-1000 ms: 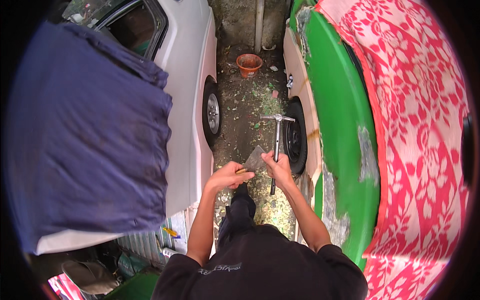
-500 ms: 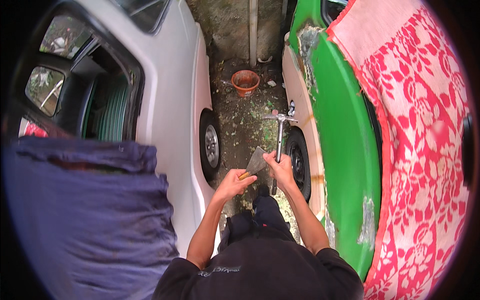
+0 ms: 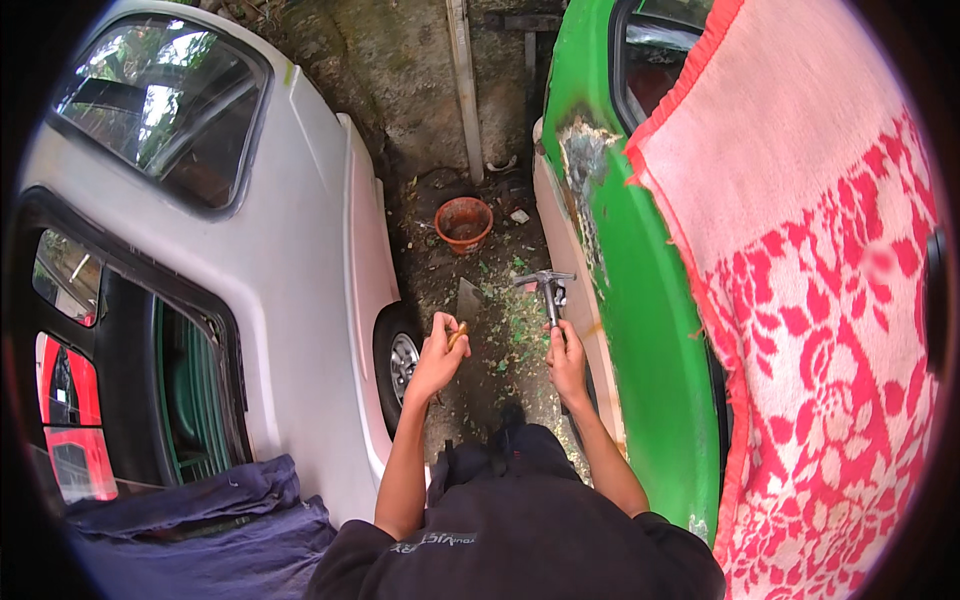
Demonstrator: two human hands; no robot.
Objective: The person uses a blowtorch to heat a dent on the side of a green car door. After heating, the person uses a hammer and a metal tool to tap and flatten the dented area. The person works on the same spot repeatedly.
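My left hand (image 3: pixel 436 362) is closed around the yellowish handle of a scraper (image 3: pixel 468 299), whose flat grey blade points away from me over the ground. To its right, my right hand (image 3: pixel 568 366) grips a hammer (image 3: pixel 549 294) by its metal shaft, head up and turned across the far end. A gap separates the two tools. The hammer is close to the side of the green car (image 3: pixel 640 290), which has a rough, bare patch (image 3: pixel 588 165) near its far end. The lower part of the hammer's shaft is hidden by my hand.
On the left stands a white car (image 3: pixel 300 270) with a dark blue cloth (image 3: pixel 210 545) over its near part. A red-and-pink patterned blanket (image 3: pixel 800 330) covers much of the green car. An orange-brown pot (image 3: pixel 464 224) sits on the littered ground before a wall (image 3: pixel 400 90).
My hands have moved apart, the left with the scraper and the right with the hammer, and both reach farther forward. The view has tipped up, showing more of the wall and the white car's window.
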